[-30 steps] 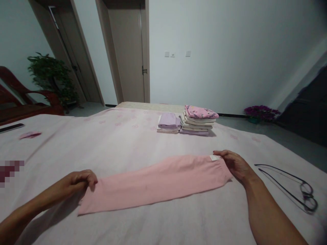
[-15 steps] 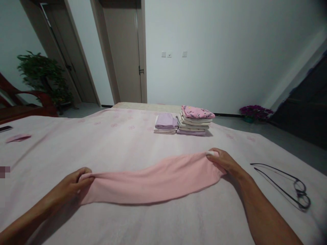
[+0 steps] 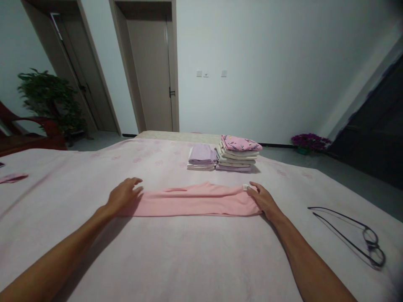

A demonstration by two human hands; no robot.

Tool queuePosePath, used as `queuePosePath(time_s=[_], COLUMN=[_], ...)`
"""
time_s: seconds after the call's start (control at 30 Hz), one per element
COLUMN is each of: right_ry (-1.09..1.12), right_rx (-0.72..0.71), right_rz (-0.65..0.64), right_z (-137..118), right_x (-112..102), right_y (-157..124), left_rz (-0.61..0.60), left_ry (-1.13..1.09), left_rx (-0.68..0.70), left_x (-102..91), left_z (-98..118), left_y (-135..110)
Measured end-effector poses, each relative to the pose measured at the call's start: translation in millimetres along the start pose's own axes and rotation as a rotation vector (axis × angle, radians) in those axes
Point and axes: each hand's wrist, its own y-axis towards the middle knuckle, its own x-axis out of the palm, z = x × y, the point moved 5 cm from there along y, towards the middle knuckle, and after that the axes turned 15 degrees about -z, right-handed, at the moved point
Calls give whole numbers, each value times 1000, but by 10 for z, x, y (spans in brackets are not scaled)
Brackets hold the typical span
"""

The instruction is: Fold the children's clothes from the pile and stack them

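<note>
A pair of pink pants [image 3: 192, 204], folded lengthwise into a long strip, lies flat across the bed. A small white label shows at its right end, and a slight point of cloth sticks up along the far edge. My left hand [image 3: 123, 195] is over the left end, fingers and thumb apart, with nothing gripped between them. At the labelled end, my right hand [image 3: 262, 201] rests against the cloth with its thumb and fingers parted. Part of the right end is hidden under that hand.
Beyond the pants stand two stacks of folded clothes: a low one with lilac cloth [image 3: 202, 155] on top and a taller one topped by a pink printed piece [image 3: 241, 143]. Black-framed glasses [image 3: 371, 243] lie at the right. A small pink cloth [image 3: 13, 178] is at far left.
The pants have come down flat on the bed, from being stretched between both hands. My left hand has let go and moved right and away from me; my right hand has loosened.
</note>
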Motion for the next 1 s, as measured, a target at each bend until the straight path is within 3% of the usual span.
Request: queuePosePath(time_s=[0.1,0.23,0.4,0.6,0.8,1.0], right_ry=[-28,-25,-35,-34,1,27], right_rx=[-8,-27,-46,-61,-19,42], right_rz=[2,-41,-56,-106,-94,-39], right_z=[45,76,59,36,3,25], right_x=[-30,-42,-40,-33,-27,-76], right_y=[22,16,-19,-22,-10,12], left_rz=[-63,-151,-194,-201,-82,-27], left_ry=[146,152,174,172,195,263], left_rx=[131,195,198,139,121,216], left_x=[355,818,1210,1443,1465,1507], left_z=[591,1353,1943,2113,2109,2134], left_y=[130,271,444,645,789,870])
